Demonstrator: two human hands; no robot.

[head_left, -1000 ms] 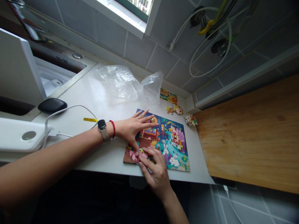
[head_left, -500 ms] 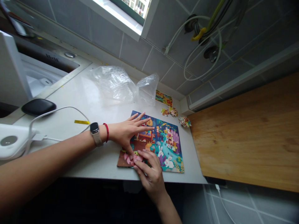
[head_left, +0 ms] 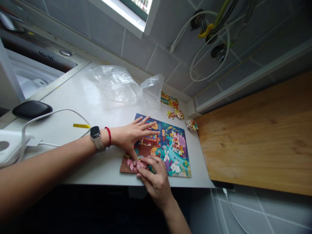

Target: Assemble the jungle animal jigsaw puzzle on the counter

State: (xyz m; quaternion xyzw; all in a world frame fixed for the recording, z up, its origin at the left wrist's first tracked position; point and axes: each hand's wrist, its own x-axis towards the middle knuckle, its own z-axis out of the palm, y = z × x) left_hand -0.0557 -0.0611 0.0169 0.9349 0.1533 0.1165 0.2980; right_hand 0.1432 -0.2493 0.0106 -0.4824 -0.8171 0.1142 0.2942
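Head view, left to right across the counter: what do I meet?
Black case → yellow strip → watch → jigsaw puzzle → clump of puzzle pieces → wooden board

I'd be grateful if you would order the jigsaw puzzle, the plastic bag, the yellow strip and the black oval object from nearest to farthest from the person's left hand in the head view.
From the left hand, in the head view:
1. Jigsaw puzzle: under the fingers.
2. Plastic bag: beyond the fingers, toward the wall.
3. Yellow strip: on the counter, past the wrist.
4. Black oval object: far left, near the sink.
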